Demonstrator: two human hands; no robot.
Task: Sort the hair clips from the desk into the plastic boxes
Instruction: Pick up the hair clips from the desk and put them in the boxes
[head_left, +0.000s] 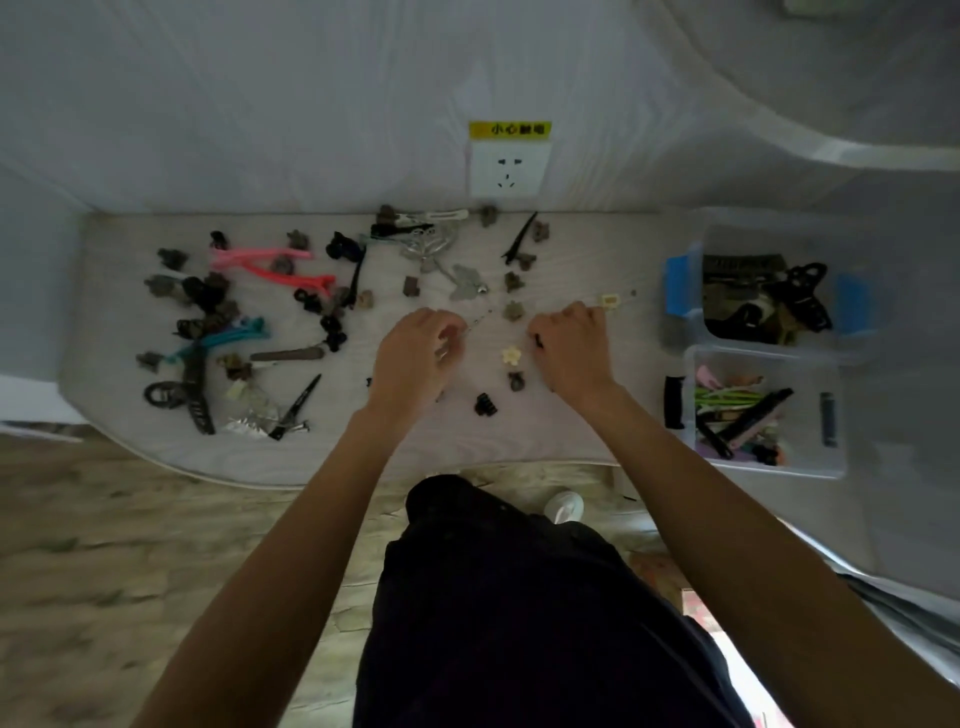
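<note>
Many hair clips lie scattered over the white desk (104, 291): pink clips (270, 260), teal clips (234, 335), small dark claw clips, a silver butterfly clip (467, 280). My left hand (415, 358) is closed on a thin silver pin (480, 319) whose tip sticks out to the right. My right hand (571, 348) pinches a thin clip with a cream ornament (610, 300), and a small black piece shows at its thumb. A cream flower clip (511, 356) lies between my hands. Two clear plastic boxes stand at the right.
The far box (680, 291) with blue latches holds dark, large clips. The near box (696, 364) holds long colourful clips, with a black latch (674, 401) on its left side. A wall socket (510, 169) sits behind the desk. My dark trousers and the floor are below.
</note>
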